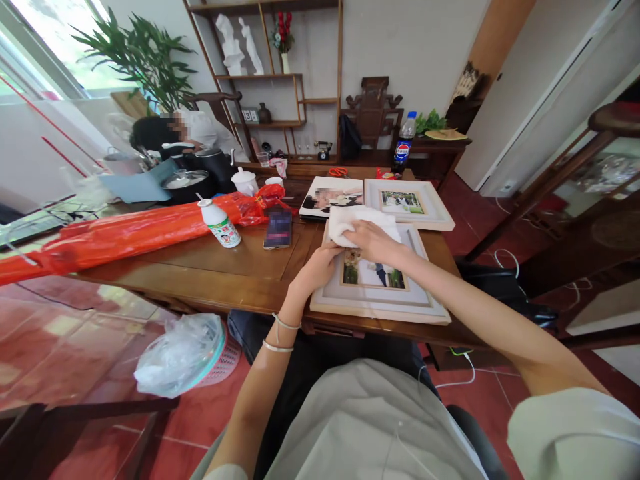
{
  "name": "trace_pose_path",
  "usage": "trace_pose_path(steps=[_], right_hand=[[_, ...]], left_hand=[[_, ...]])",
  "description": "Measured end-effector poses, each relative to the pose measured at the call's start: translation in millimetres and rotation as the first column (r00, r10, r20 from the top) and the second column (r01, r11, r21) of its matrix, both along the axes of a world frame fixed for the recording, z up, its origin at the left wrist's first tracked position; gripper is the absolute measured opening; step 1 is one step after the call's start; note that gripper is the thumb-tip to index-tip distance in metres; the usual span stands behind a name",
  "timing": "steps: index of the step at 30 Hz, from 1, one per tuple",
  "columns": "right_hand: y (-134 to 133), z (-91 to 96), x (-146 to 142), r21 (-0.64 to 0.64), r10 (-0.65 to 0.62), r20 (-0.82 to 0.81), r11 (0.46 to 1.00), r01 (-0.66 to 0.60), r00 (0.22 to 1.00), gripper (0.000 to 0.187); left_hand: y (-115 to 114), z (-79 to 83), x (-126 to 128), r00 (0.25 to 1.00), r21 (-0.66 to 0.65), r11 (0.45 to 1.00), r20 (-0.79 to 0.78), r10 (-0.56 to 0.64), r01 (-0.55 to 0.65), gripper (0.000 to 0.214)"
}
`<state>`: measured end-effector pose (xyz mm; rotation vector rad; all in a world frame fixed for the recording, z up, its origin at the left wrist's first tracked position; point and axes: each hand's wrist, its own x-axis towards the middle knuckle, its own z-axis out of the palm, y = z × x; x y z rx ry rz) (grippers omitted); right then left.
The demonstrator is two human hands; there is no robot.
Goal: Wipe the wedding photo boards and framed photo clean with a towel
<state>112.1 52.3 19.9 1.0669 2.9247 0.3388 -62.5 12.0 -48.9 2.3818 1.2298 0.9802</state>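
Observation:
A pale picture frame point(380, 308) with a small photo in its middle lies face up at the table's near edge. My right hand point(369, 240) is closed on a folded white cloth point(345, 217), pressing it on the upper part of this frame. At the frame's upper left side, my left hand point(320, 267) grips the edge, its fingertips close to the cloth. Part of the photo is hidden by my right hand and the cloth. Behind lie a second framed photo point(425, 217) and a photo album or board point(313, 197) with a picture on top.
Left of my hands are a phone point(278, 230), a white-and-green bottle point(220, 223) and a long red plastic-wrapped bundle point(135, 230). Orange-handled scissors point(339, 172) and a cola bottle point(403, 143) stand farther back. A person's head rests at the far left. A lined bin point(185, 357) is below.

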Motion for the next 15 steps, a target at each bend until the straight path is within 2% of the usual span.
trace_pose_path(steps=[5,9,12,15], right_hand=[[-16,8.7,48,0.013,-0.172,0.091,0.985,0.172,0.981,0.046],[-28,13.3,71,0.042,-0.324,0.138,0.946,0.322,0.936,0.04],[-29,14.7,68,0.049,-0.351,0.131,0.936,0.348,0.927,0.037],[-23,13.5,48,0.036,-0.292,0.088,0.956,0.29,0.952,0.035]], left_hand=[[1,-0.7,-1,1.0,-0.021,1.0,-0.026,0.011,-0.011,0.063],[0,0.2,-2,0.998,-0.021,1.0,-0.052,0.018,-0.019,0.062],[0,0.4,-2,0.998,-0.015,1.0,-0.054,0.021,-0.021,0.064],[0,0.4,-2,0.999,-0.005,1.0,-0.045,0.018,-0.018,0.063]])
